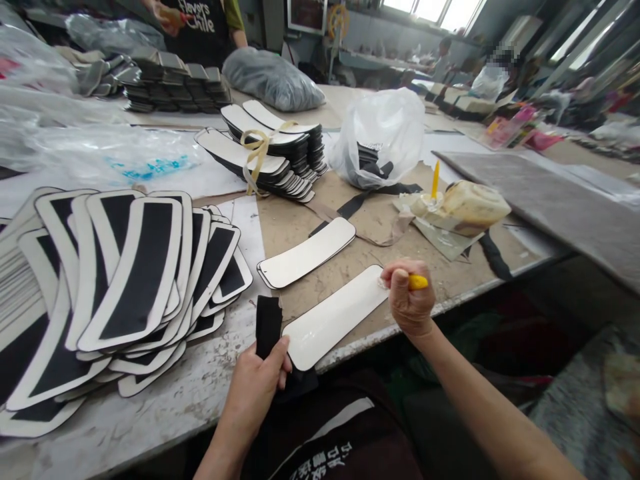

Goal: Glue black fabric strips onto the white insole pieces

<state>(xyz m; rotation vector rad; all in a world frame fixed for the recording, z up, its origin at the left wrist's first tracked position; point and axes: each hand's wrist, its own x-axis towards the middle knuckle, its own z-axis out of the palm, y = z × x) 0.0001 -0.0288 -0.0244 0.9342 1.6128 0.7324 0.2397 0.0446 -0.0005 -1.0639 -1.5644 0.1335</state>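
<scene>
A white curved panel (335, 320) with a thin dark edge lies slanted near the table's front edge, its surface partly glossy. My left hand (265, 367) pinches the panel's near left corner, thumb on top. A black strip (269, 320) runs beside that thumb, and whether the fingers also grip it I cannot tell. My right hand (411, 303) is closed around a brush with a yellow handle (419, 282); its tip touches the panel's far right end. Just beyond lie a couple of similar white panels (310, 252), stacked.
Many black-centred, white-bordered panels (140, 267) are heaped at left. Behind are a tied panel bundle (267, 163) and a clear bag (385, 133) with black pieces. A stained glue container (475, 207) with a yellow stick (436, 180) stands at right. Another person (200, 33) stands across the table.
</scene>
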